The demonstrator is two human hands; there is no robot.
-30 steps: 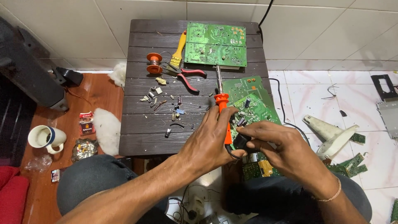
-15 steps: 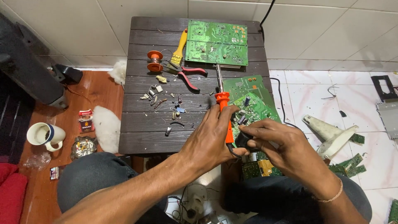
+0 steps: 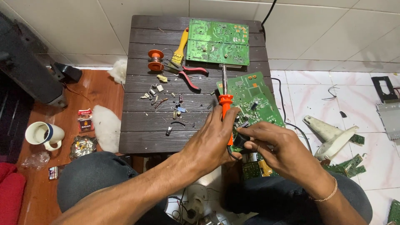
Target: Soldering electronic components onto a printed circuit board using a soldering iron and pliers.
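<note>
The left hand (image 3: pixel 210 143) wraps tight around the orange plastic handle of a soldering iron (image 3: pixel 225 98), its thin metal tip pointing away over the dark slatted wooden table (image 3: pixel 141 133). The right hand (image 3: pixel 277 146) pinches a small black cylindrical part (image 3: pixel 241 139) against the flat green circuit board (image 3: pixel 254 102), fingers closed.

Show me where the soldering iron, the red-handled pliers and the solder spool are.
soldering iron (image 3: pixel 225 102): head view, on its orange collar above the left hand.
red-handled pliers (image 3: pixel 192 78): head view, on the red handles.
solder spool (image 3: pixel 156 60): head view, on the orange top flange.
</note>
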